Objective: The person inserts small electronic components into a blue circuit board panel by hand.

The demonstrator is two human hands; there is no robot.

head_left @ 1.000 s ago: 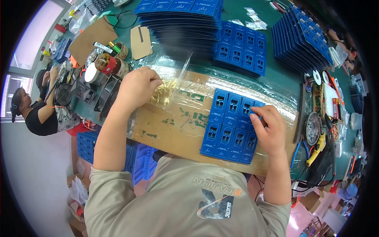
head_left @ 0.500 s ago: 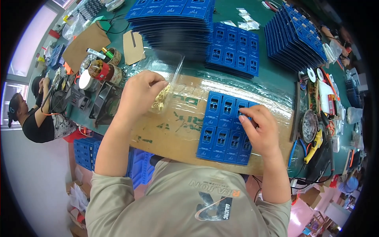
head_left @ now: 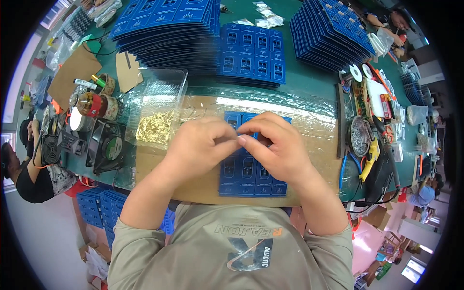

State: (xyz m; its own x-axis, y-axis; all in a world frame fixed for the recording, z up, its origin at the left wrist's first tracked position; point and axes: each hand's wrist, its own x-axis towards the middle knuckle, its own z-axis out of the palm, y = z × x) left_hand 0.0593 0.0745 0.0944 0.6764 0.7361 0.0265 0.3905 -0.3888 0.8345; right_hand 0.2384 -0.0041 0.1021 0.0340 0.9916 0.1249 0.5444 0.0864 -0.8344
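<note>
A blue circuit board panel [head_left: 248, 186] lies on the brown mat [head_left: 205, 186] before me, partly covered by my hands. Over its upper part, my left hand [head_left: 200, 142] and my right hand [head_left: 280, 145] meet at the fingertips. Each is closed in a pinch between thumb and forefinger. Whatever sits between the fingertips is too small or hidden to make out. To the left of my left hand stands a clear plastic tray [head_left: 180, 89] holding a heap of small gold-coloured metal pins [head_left: 155, 128].
Tall stacks of blue boards [head_left: 169, 50] [head_left: 331, 36] stand at the back, with a lower stack [head_left: 251, 55] between them. A fan [head_left: 107, 145] and jars [head_left: 92, 104] are at left. Yellow-handled pliers [head_left: 369, 159] and solder spools [head_left: 356, 72] lie right. Other people sit farther off.
My left hand has come away from the pin tray and moved right, over the board panel. Its fingertips now meet those of my right hand. The whole view has shifted somewhat.
</note>
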